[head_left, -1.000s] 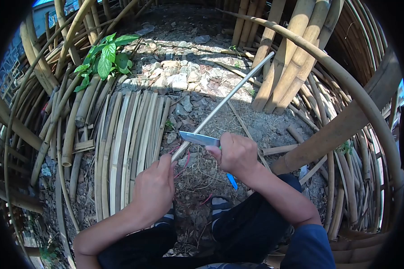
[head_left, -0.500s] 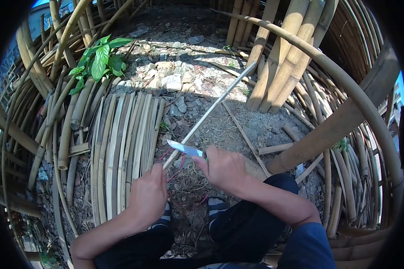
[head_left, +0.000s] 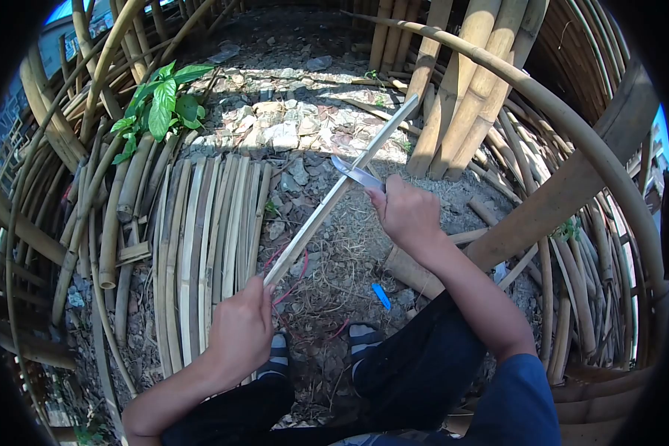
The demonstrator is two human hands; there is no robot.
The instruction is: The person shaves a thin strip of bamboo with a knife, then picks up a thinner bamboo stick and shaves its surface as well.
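My left hand [head_left: 241, 327] is closed around the near end of a long, pale bamboo strip [head_left: 305, 233]. The strip slants up and away to the right, over the ground. In my right hand [head_left: 411, 214] is a knife [head_left: 361, 175], its handle mostly hidden by the fingers. Its blade lies across the upper part of the strip and touches it, with the tip pointing up and left.
A row of split bamboo strips [head_left: 201, 253] lies on the ground to the left. Thick bamboo poles [head_left: 468, 89] stand at the upper right, and another pole [head_left: 550, 201] leans beside my right arm. A small blue object [head_left: 381, 296] and a leafy plant [head_left: 163, 104] are also there.
My right hand has moved up and away with the knife, from near my left hand to the strip's upper part. The blue object has come into view. My left hand has hardly moved.
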